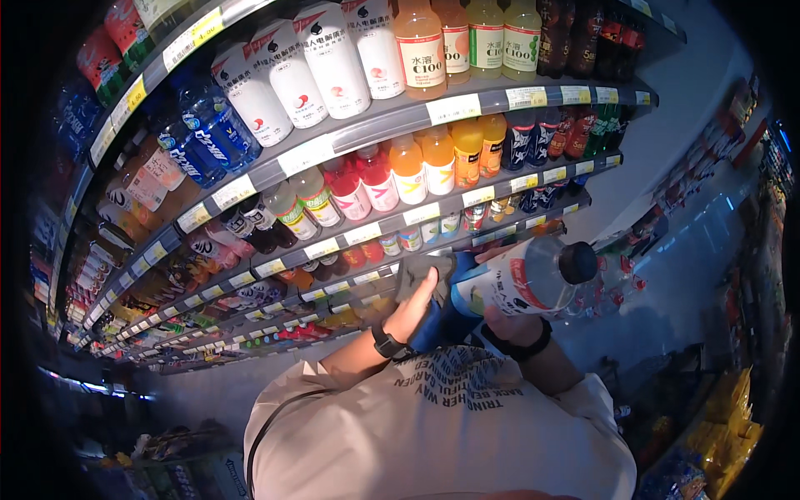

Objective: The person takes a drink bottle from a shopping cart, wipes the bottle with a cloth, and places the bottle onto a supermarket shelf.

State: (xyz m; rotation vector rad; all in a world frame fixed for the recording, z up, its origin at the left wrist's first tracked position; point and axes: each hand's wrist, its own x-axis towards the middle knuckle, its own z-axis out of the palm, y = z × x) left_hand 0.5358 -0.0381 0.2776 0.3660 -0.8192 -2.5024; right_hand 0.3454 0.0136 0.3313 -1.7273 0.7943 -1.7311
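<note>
With pick-up judged complete and release outstanding, we hold the black-capped clear drink bottle (521,279) tilted before the drinks shelves (379,132), our right hand (518,327) grasping its side, while our left hand (408,312) sits near its base, grip indeterminable.

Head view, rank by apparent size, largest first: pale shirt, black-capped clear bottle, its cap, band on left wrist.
1. Pale shirt
2. Clear bottle
3. Black cap and left wristband: too close in apparent size to rank.
</note>
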